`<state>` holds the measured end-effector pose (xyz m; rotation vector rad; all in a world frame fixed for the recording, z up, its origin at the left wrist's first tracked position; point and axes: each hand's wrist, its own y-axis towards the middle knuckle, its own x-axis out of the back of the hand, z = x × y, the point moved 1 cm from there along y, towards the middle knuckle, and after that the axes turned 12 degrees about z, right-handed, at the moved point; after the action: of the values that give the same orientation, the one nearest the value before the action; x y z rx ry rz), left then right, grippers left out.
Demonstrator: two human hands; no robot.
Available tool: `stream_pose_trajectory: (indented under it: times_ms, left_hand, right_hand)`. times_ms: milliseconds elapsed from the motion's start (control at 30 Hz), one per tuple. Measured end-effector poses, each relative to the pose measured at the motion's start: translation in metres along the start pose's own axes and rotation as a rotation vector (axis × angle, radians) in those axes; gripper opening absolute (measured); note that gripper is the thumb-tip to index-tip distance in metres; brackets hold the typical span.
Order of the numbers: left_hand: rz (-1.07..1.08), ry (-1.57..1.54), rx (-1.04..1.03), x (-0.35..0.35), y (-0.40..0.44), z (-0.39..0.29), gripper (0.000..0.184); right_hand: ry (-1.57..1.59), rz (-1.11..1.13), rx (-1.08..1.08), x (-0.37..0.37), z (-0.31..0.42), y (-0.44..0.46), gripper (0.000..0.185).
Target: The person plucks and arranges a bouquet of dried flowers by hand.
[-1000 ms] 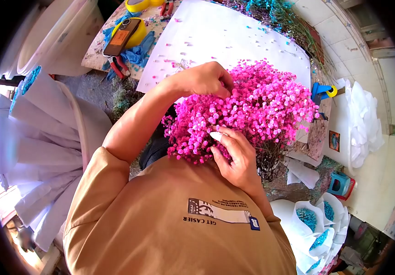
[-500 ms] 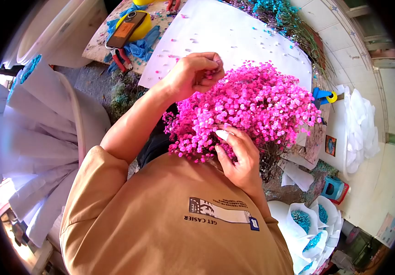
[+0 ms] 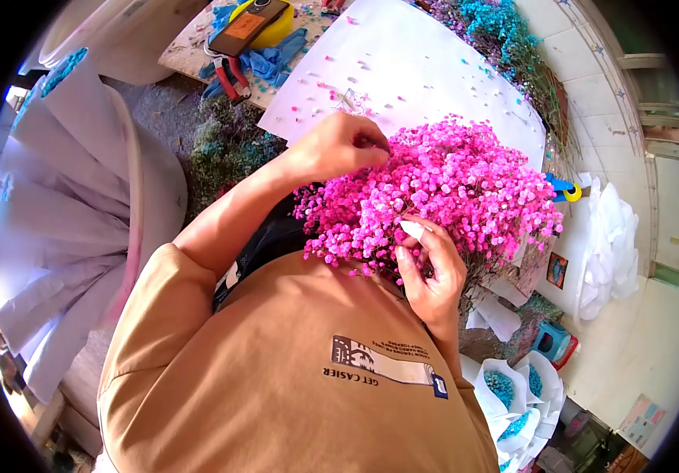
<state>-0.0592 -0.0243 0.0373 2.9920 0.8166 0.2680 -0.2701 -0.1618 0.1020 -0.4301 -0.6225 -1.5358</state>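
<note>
A large bunch of bright pink baby's breath [image 3: 450, 181] fills the middle, its stems running down to the right behind my right hand. My right hand [image 3: 432, 272] is at the near side of the bunch, fingers curled onto the blossoms, a white wrap on one fingertip. My left hand [image 3: 343, 146] is at the upper left edge of the blossoms, its fingers curled in; what they pinch, if anything, is hidden. A thin sprig [image 3: 349, 101] shows just beyond it, over white paper [image 3: 402, 67] scattered with pink and blue petals.
Red-handled pruners [image 3: 231, 77], blue gloves [image 3: 272, 57] and a phone [image 3: 251, 27] are on the table's left. Blue and purple flowers [image 3: 505, 31] line the far edge. White-wrapped bundles [image 3: 71, 197] stand at left; wrapped blue bunches [image 3: 513, 402] at lower right.
My left hand has come down from above the bunch to its edge, and the pink bits in its fingers no longer show. A sprig now appears by the paper. My right hand stays at the bunch.
</note>
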Motion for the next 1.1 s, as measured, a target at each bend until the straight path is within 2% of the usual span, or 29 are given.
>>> stream_pose_trajectory:
  times_ms: [67, 133, 200, 267, 300, 333, 400, 467, 533, 567, 600, 667, 700, 800, 867, 967, 1000, 1067, 1100]
  left_hand:
    - [0.034, 0.118, 0.068, -0.002, 0.003, -0.003, 0.023]
    - [0.028, 0.374, -0.089, -0.006, 0.006, 0.005, 0.021]
    - [0.027, 0.371, -0.069, -0.004, 0.005, 0.009, 0.020]
    - [0.003, -0.192, 0.065, 0.000, 0.001, 0.011, 0.016]
    - [-0.034, -0.274, 0.067, 0.007, -0.004, -0.002, 0.010]
    - [0.000, -0.675, 0.126, 0.016, -0.007, 0.011, 0.006]
    - [-0.102, -0.960, 0.107, 0.022, -0.016, 0.007, 0.003]
    - [-0.049, -0.948, 0.087, 0.027, -0.025, 0.018, 0.005]
    - [-0.007, -0.797, 0.320, 0.025, -0.032, 0.029, 0.006]
    - [0.022, -0.694, 0.388, 0.026, -0.035, 0.036, 0.016]
    - [0.022, -0.691, 0.393, 0.023, -0.034, 0.032, 0.016]
    - [-0.058, -0.053, 0.406, 0.016, -0.032, 0.020, 0.029]
    - [-0.044, -0.019, 0.418, 0.015, -0.029, 0.027, 0.037]
    - [0.016, 0.034, 0.400, 0.009, -0.024, 0.035, 0.036]
    - [0.015, 0.024, 0.405, 0.007, -0.022, 0.036, 0.032]
    - [-0.070, -0.151, 0.282, 0.007, -0.027, 0.048, 0.027]
    - [-0.118, -0.418, 0.414, 0.008, -0.032, 0.031, 0.022]
    - [-0.165, -0.764, 0.312, 0.018, -0.044, 0.034, 0.019]
    - [-0.124, -0.794, 0.311, 0.023, -0.052, 0.030, 0.023]
  right_hand:
    - [-0.008, 0.003, 0.004, -0.001, 0.001, 0.001, 0.033]
    - [-0.014, -0.002, -0.017, 0.000, 0.003, 0.001, 0.033]
    - [-0.016, -0.017, -0.030, 0.001, 0.003, 0.000, 0.032]
    - [-0.013, -0.033, -0.045, 0.001, 0.002, -0.002, 0.032]
    - [-0.022, -0.041, -0.053, 0.002, 0.002, -0.002, 0.032]
    - [-0.030, -0.049, -0.060, 0.003, 0.001, -0.002, 0.033]
    - [-0.029, -0.050, -0.059, 0.004, 0.001, -0.002, 0.032]
    - [-0.035, -0.056, -0.060, 0.006, 0.000, -0.001, 0.031]
    - [-0.041, -0.058, -0.056, 0.006, -0.004, -0.001, 0.031]
    - [-0.038, -0.053, -0.055, 0.007, -0.005, -0.001, 0.031]
    - [-0.035, -0.049, -0.054, 0.007, -0.006, 0.000, 0.031]
    - [-0.028, -0.051, -0.055, 0.006, -0.008, -0.001, 0.032]
    - [-0.030, -0.050, -0.050, 0.007, -0.007, -0.001, 0.032]
    - [-0.033, -0.053, -0.042, 0.007, -0.008, -0.001, 0.032]
    - [-0.028, -0.053, -0.044, 0.007, -0.009, -0.002, 0.032]
    - [-0.036, -0.083, -0.038, 0.008, -0.008, -0.003, 0.031]
    - [-0.047, -0.081, -0.037, 0.008, -0.009, -0.003, 0.031]
    - [-0.036, -0.086, -0.020, 0.007, -0.013, -0.004, 0.031]
    - [-0.036, -0.078, -0.022, 0.007, -0.013, -0.003, 0.031]
